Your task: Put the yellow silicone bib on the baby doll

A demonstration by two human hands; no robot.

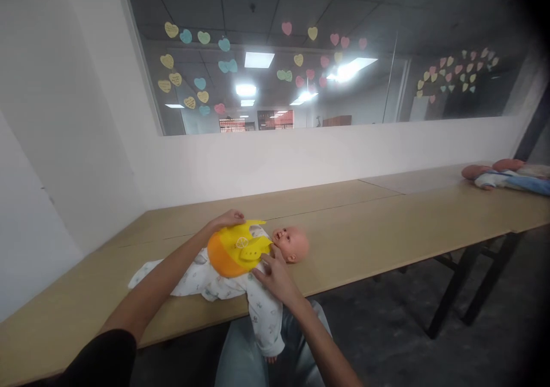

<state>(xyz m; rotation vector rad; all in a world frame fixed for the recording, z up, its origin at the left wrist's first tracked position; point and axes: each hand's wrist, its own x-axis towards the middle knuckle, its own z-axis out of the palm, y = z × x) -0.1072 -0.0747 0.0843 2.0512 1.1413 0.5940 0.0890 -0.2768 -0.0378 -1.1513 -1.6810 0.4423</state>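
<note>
A baby doll [296,243] in white patterned clothes lies on its back on the table, head to the right, one sleeve hanging over the front edge. Across its chest is a yellow bib [230,249] with an orange lower pocket and a strap with holes. My left hand [232,218] grips the bib's far upper edge, its fingers closed. At the near side, by the doll's neck, my right hand [275,272] pinches the bib's strap end between thumb and fingers. The doll's far arm is hidden under the bib and my left arm.
The long wooden table [369,226] runs along a white wall beneath a window with heart-shaped notes. More dolls [507,175] lie at its far right end. My knees [240,352] are under the front edge. Dark table legs [459,284] stand at the right.
</note>
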